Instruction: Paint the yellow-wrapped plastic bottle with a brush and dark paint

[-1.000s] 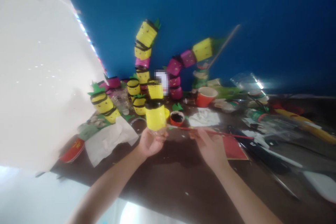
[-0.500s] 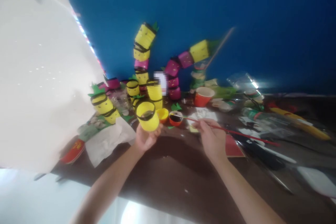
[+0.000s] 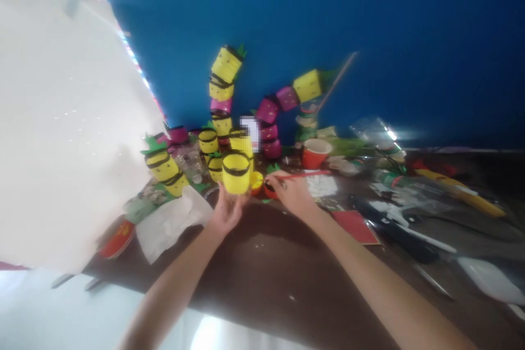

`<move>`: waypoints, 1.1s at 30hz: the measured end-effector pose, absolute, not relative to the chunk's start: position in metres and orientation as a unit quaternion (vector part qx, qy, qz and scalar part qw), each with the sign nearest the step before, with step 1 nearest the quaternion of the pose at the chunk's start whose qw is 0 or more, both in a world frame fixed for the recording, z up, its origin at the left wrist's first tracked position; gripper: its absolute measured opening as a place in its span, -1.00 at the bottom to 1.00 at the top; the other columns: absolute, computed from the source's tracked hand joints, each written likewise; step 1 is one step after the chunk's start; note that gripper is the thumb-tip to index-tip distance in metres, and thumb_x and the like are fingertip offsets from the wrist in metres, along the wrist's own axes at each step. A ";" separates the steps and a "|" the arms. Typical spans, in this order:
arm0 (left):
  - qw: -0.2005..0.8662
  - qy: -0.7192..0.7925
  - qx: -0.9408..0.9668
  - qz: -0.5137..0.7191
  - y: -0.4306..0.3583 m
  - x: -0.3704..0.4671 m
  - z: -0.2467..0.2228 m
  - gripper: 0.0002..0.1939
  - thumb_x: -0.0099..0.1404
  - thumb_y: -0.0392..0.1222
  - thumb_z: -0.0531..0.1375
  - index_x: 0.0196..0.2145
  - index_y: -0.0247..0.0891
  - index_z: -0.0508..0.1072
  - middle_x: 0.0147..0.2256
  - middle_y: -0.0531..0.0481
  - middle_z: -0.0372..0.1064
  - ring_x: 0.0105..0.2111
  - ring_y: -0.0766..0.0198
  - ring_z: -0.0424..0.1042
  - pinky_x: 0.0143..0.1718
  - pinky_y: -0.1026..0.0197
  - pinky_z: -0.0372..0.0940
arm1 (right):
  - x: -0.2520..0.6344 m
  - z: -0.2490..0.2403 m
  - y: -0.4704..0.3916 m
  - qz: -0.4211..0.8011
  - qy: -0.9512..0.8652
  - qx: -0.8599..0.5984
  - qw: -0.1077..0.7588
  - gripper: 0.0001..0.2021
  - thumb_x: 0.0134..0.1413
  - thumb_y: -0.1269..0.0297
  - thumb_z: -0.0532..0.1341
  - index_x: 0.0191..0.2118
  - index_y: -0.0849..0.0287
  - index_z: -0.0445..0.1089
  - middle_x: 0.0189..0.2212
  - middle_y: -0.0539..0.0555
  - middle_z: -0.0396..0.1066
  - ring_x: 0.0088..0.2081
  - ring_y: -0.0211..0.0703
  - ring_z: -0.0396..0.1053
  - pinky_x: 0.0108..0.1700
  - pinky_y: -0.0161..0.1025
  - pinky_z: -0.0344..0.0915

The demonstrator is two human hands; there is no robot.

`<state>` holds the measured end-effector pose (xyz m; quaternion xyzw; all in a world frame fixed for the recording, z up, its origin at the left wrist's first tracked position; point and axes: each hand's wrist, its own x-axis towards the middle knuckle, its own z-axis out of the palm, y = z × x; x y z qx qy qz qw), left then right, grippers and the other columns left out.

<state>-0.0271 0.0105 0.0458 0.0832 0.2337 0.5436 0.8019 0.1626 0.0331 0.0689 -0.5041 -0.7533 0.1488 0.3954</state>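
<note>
Here, a black-banded yellow cup (image 3: 237, 179) is held upright above the tabletop (image 3: 246, 268), gripped around its base by the left hand (image 3: 228, 213). A slim red brush (image 3: 305, 174) is pinched in the right hand (image 3: 293, 194) over a small red pot of dark paint (image 3: 269, 192); its tip is hidden. The pot might be tipped by a knuckle, or the yellow wall smeared by an overloaded brush.

A flat, deep blue wall (image 3: 369, 11) fills the upper middle and right of the frame. At the left is a broad white panel (image 3: 53, 164) with small bright specks, its edge a thin, shiny multicoloured strip (image 3: 136, 61). A dark brown tabletop (image 3: 262, 273) spans the lower middle; pale bluish floor (image 3: 61, 317) shows lower left, with white glare (image 3: 208, 333) at the bottom edge.
</note>
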 end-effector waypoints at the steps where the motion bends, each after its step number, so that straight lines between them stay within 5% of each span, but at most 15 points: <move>1: 0.795 0.232 0.072 0.556 0.010 -0.026 0.048 -0.50 0.39 0.05 -0.09 0.18 -0.23 0.19 -0.18 -0.13 0.40 -0.37 0.42 0.45 -0.44 0.51 0.34 | 0.161 0.069 0.037 0.143 -0.767 -0.494 0.383 -0.70 0.22 0.17 0.01 -0.39 0.11 0.43 -0.42 0.07 0.51 -0.36 -0.09 0.45 -0.25 -0.24 0.28; 7: 0.798 0.240 0.010 0.552 0.004 -0.029 0.059 -0.32 0.30 0.25 -0.17 0.17 -0.27 0.19 -0.29 -0.11 0.39 -0.49 0.46 0.41 -0.59 0.53 0.27 | 0.156 0.067 0.048 0.130 -0.800 -0.473 0.346 -0.70 0.23 0.22 -0.01 -0.43 0.14 0.37 -0.53 0.06 0.44 -0.42 -0.13 0.42 -0.30 -0.28 0.25; 16: 0.747 0.269 0.007 0.608 0.006 -0.017 0.058 -0.41 0.39 0.09 -0.26 0.17 -0.30 0.18 -0.17 -0.18 0.41 -0.45 0.45 0.42 -0.42 0.47 0.37 | 0.159 0.064 0.043 0.139 -0.775 -0.496 0.366 -0.71 0.20 0.22 0.01 -0.47 0.13 0.36 -0.52 0.07 0.47 -0.42 -0.11 0.45 -0.29 -0.26 0.28; 24: 0.754 0.301 0.022 0.584 0.004 -0.016 0.048 -0.43 0.38 0.07 -0.16 0.16 -0.33 0.21 -0.33 -0.09 0.44 -0.52 0.43 0.40 -0.47 0.44 0.35 | 0.190 0.058 0.013 0.271 -0.533 -0.555 0.578 -0.71 0.05 0.04 0.19 -0.42 0.17 0.46 -0.53 0.07 0.50 -0.45 -0.10 0.46 -0.31 -0.18 0.36; 29: 0.764 0.285 0.062 0.575 0.002 -0.009 0.038 -0.38 0.30 0.14 -0.05 0.11 -0.38 0.29 -0.36 -0.12 0.45 -0.51 0.39 0.40 -0.46 0.41 0.34 | 0.207 0.043 -0.004 0.401 -0.380 -0.429 0.715 -0.80 -0.19 0.12 0.39 -0.49 0.12 0.45 -0.56 -0.03 0.46 -0.45 -0.24 0.43 -0.30 -0.26 0.37; 33: 0.771 0.280 0.052 0.570 0.001 -0.005 0.037 -0.38 0.31 0.16 -0.08 0.09 -0.38 0.32 -0.36 -0.12 0.45 -0.47 0.39 0.42 -0.42 0.43 0.35 | 0.206 0.045 -0.014 0.491 -0.355 -0.346 0.716 -0.83 -0.28 0.19 0.44 -0.52 0.08 0.48 -0.55 -0.06 0.46 -0.45 -0.30 0.44 -0.30 -0.33 0.40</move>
